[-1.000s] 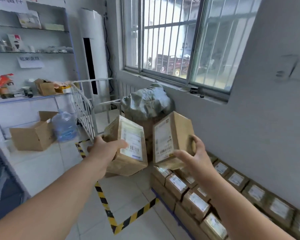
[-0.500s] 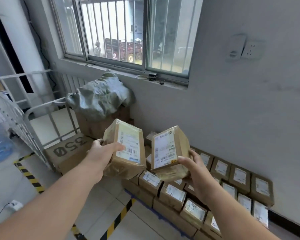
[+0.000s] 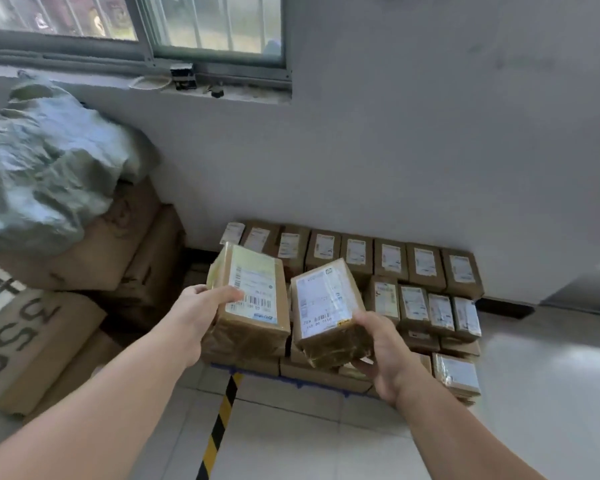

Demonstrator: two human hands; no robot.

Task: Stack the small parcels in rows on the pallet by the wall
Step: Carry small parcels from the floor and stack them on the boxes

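Cardboard parcel (image 3: 253, 327) in L hand (image 3: 196, 317), 2nd parcel (image 3: 326, 306) in R hand (image 3: 385, 355), prob. taped.

Single view, head-worn, wide-angle. Vantage: the person's head, above and behind both forearms (image 3: 118, 393). Facing: forward and down at the white wall (image 3: 395, 150), with stacked parcels (image 3: 388, 261) at its foot, centre to 3 o'clock. Window (image 3: 219, 26) cropped at 11 o'clock; large cartons (image 3: 84, 258) at 9 o'clock; tiled floor (image 3: 534, 410) at 5 o'clock. Range: close; left hand (image 3: 194, 317) with left parcel (image 3: 253, 327) and right hand (image 3: 381, 358) with right parcel (image 3: 326, 306) near, mid-frame.
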